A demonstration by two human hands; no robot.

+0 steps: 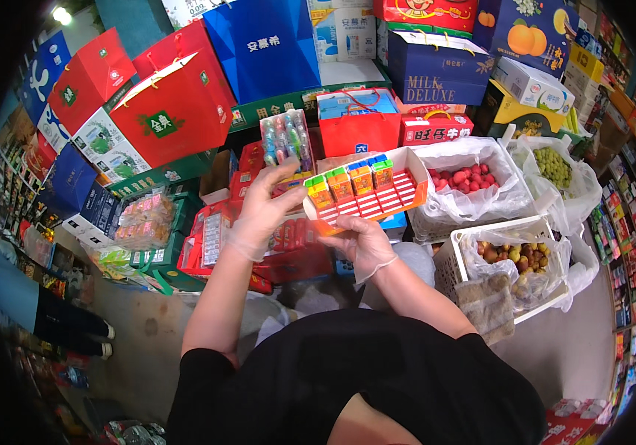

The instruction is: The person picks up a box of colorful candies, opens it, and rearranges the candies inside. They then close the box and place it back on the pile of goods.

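Observation:
My right hand, in a clear thin glove, grips the lower edge of an open cardboard display box with a red-and-white striped inside. Several small orange packs with green, yellow or blue tops, such as one small pack, stand in a row along its back; the front part shows bare stripes. My left hand, gloved too, is raised at the box's left end, thumb near the leftmost pack; whether it touches is unclear. Behind the hands stands a clear pack of colourful tubes.
Red boxes lie below the hands. Gift bags, such as a red one and a blue one, stand behind. At right are crates of red fruit and jujubes. A person stands at far left.

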